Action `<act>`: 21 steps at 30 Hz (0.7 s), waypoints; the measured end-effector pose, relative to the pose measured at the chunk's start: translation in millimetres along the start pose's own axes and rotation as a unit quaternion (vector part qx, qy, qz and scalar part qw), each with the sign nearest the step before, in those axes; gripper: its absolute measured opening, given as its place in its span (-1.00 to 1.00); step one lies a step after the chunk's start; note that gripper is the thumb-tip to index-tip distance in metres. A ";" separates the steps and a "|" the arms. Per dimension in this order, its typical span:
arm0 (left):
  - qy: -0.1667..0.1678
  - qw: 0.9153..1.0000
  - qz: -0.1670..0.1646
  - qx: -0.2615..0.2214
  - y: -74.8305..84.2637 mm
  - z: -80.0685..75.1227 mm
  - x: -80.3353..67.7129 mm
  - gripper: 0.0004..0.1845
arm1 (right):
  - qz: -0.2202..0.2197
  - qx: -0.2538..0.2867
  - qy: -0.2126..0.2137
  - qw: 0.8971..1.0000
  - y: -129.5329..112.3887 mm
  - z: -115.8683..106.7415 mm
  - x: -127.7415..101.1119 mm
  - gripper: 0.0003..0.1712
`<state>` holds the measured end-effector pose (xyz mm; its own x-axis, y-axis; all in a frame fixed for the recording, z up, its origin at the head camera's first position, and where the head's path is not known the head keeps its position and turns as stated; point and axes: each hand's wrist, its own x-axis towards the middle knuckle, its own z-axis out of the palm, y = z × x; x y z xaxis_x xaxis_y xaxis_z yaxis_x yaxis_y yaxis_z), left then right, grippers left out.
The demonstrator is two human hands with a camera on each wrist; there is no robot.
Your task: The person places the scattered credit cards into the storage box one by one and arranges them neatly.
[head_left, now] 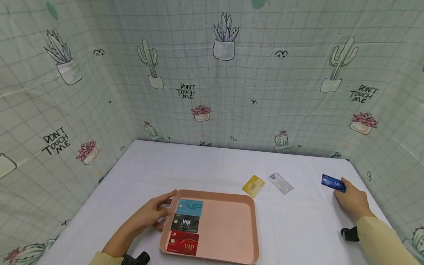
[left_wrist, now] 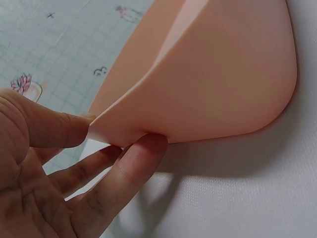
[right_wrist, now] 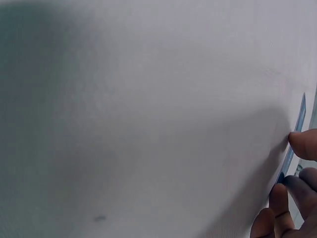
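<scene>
Closest to the head camera, a pink tray (head_left: 228,224) sits on the white table (head_left: 185,169), with three cards lying in a column along its left side: a light blue card (head_left: 189,208) at the far end, a black card (head_left: 185,223) in the middle and a red card (head_left: 183,243) at the near end. At the tray's far left corner, the left hand (head_left: 153,213) rests with relaxed, mostly straight fingers; the left wrist view shows a fingertip (left_wrist: 148,148) and the thumb touching the tray's rim at that corner, without a closed grip.

Far off to the right, near the table's edge, the right hand (head_left: 352,200) pinches a dark blue card (head_left: 333,183) between thumb and fingers, the card tilted up off the cloth. Between that card and the tray, a yellow card (head_left: 253,185) and a silver card (head_left: 281,183) lie flat on the table, just beside each other and beyond the tray's far right corner. Cactus-patterned sheeting (head_left: 232,73) walls the table on three sides.
</scene>
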<state>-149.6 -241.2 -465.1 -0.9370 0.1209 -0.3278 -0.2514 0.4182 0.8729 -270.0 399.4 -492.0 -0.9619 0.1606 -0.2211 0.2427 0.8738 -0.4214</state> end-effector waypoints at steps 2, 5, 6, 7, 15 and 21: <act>0.002 1.000 0.000 0.001 0.5 0.0 0.7 -0.22 | -0.013 -0.004 0.005 1.000 1.0 -0.4 -0.8 -0.13; 0.005 1.000 -0.001 0.001 0.9 -0.2 1.1 -0.22 | -0.030 -0.017 0.024 0.999 1.2 -1.0 -1.8 -0.16; 0.005 1.000 -0.001 0.000 1.0 -0.3 1.1 -0.23 | -0.032 -0.023 0.030 0.999 1.0 -1.0 -2.0 -0.17; 0.006 1.000 -0.001 0.000 1.1 -0.4 1.1 -0.22 | -0.033 -0.029 0.031 0.999 0.9 -1.2 -2.0 -0.18; 0.005 1.000 -0.003 0.001 -0.1 -2.3 1.6 -0.22 | -0.017 -0.070 0.026 0.997 -2.7 -2.0 -2.9 -0.09; 0.008 1.000 0.001 0.006 1.7 -3.1 2.5 -0.22 | -0.003 -0.047 -0.003 0.999 -5.8 -12.5 -4.1 -0.03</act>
<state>-153.2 -242.9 -463.3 -0.9410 0.1072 -0.3211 -0.2478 0.4282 0.8690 -269.1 399.4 -477.7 -0.9624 0.1535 -0.2242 0.2245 0.9139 -0.3383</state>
